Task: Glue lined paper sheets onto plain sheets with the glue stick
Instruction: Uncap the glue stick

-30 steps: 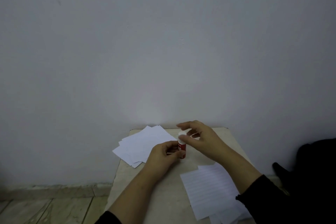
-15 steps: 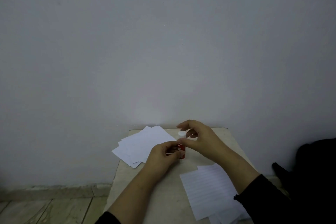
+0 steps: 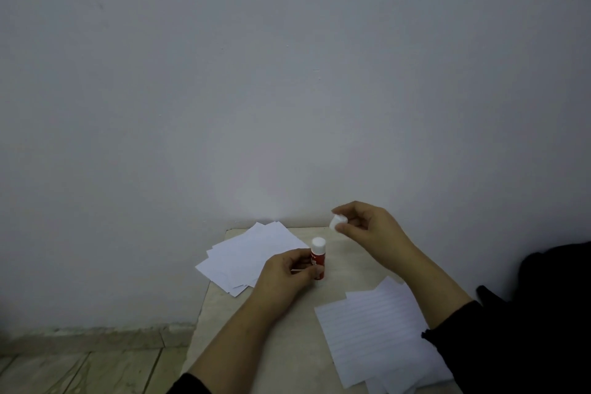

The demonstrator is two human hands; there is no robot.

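A red glue stick (image 3: 318, 257) with a white top stands upright on the small beige table (image 3: 287, 323). My left hand (image 3: 286, 275) grips its lower body. My right hand (image 3: 367, 227) is raised to the right of it and pinches the white cap (image 3: 337, 222) between thumb and fingers, clear of the stick. A fanned stack of plain white sheets (image 3: 252, 254) lies at the table's far left corner. A pile of lined sheets (image 3: 374, 333) lies at the near right, partly under my right forearm.
A plain pale wall (image 3: 287, 73) rises directly behind the table. Tiled floor (image 3: 80, 368) lies to the left below the table edge. A dark object (image 3: 550, 313) sits at the right, beside my black sleeve.
My right hand pulled the white cap off the glue stick and lifted it up and to the right. My left hand kept hold of the stick's body.
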